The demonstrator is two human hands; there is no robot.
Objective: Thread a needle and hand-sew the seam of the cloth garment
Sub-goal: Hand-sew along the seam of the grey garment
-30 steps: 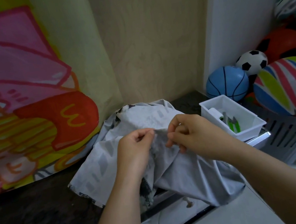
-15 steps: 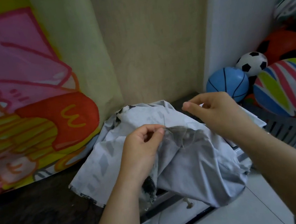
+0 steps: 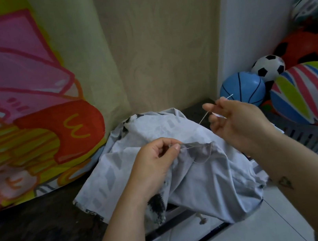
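Mid-seam: needle threaded, thread drawn up out of the cloth.

My left hand [image 3: 154, 162] pinches the seam edge of the grey garment [image 3: 205, 187], which is heaped on the dark counter [image 3: 36, 231]. The thread [image 3: 203, 118] runs from that fold up to my right hand [image 3: 239, 122], which pinches the needle [image 3: 229, 96] with its other fingers loosely spread. I judge threading done and sewing under way. I cannot make out the finished stitches or the seam left, and my fingers hide the needle's eye.
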